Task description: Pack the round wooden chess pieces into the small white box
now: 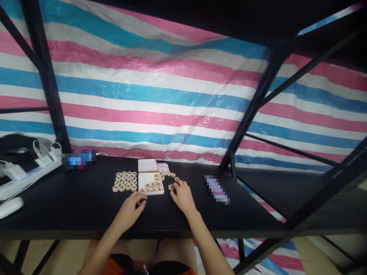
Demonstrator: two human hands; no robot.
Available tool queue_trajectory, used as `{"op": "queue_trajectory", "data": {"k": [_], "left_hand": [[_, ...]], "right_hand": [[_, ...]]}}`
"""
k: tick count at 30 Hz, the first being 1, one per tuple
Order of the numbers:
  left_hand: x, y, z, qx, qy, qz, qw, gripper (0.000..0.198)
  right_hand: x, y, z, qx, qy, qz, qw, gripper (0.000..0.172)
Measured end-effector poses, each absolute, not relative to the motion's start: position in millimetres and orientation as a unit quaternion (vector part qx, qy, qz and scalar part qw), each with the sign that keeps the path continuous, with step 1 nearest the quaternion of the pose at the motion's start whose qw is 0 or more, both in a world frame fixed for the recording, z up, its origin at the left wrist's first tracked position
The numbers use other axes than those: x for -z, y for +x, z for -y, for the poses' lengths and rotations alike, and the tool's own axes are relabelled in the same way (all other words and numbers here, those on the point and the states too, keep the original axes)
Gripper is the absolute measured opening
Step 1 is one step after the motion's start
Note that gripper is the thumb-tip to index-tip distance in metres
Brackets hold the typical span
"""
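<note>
Far left it began, on the smooth black tabletop: a long white power strip with plugs ran along the left edge, a rounded white mouse-like object lying just in front of it. Toward the back left corner sat a blurred blue-and-dark item. Then came the round pale discs with black characters — a tidy four-by-four block, just beside the box.

In came the left hand, half open, fingers loosely curved and thumb parted, right by the box's front left corner; whether it touched, you couldn't tell. The shallow white rectangular box stood near the middle of the tabletop, lid laid back toward the back edge, with round pale discs with red characters gathered along its front and right sides.

Behind the box's right side lay a pink-and-white printed sheet, loose red-marked discs strung out before it. And there was the right hand — fingers bent, tips at two discs, though whether it gripped one couldn't be told! Farther right, near the right edge, lay a blurred pale oblong.
</note>
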State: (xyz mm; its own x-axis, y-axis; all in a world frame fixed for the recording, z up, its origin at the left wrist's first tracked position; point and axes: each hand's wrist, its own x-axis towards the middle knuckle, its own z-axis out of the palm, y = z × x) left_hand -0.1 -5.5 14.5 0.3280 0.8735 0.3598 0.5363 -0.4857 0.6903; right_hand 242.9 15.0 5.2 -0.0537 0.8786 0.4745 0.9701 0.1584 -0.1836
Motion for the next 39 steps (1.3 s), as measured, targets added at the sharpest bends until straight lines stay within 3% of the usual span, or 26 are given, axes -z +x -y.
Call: {"op": "queue_trajectory", "data": {"k": [6, 10, 14, 22, 27, 33, 39], "left_hand": [[-17.9, 1.1, 8.7, -0.349, 0.789, -0.439, 0.25, 0.022], [-20.3, 1.0, 8.6, -0.348, 0.79, -0.431, 0.264, 0.025], [-21.1, 0.3, 7.0, -0.345, 0.787, -0.42, 0.292, 0.025], [-23.3, 1.2, 7.1, -0.328, 0.781, -0.426, 0.317, 0.027], [-27.6, 0.5, 7.5, -0.345, 0.758, -0.415, 0.367, 0.032], [-22.9, 0.2, 4.9, -0.344, 0.765, -0.424, 0.342, 0.03], [-20.6, 1.7, 4.2, -0.343, 0.768, -0.421, 0.339, 0.033]], "right_hand": [[-5.1, 224.3, 17.2, -0.036, -0.61, 0.715, 0.339, 0.013], [-13.9, 194.1, 24.4, -0.19, -0.522, 0.701, 0.447, 0.029], [-13.3, 168.9, 22.9, -0.295, -0.473, 0.689, 0.464, 0.015], [-1.2, 169.5, 18.5, -0.298, -0.485, 0.666, 0.482, 0.015], [-5.7, 169.1, 20.1, -0.32, -0.475, 0.673, 0.467, 0.026], [-8.1, 173.1, 21.9, -0.37, -0.444, 0.655, 0.488, 0.019], [-9.2, 171.0, 23.9, -0.318, -0.441, 0.704, 0.456, 0.015]]}}
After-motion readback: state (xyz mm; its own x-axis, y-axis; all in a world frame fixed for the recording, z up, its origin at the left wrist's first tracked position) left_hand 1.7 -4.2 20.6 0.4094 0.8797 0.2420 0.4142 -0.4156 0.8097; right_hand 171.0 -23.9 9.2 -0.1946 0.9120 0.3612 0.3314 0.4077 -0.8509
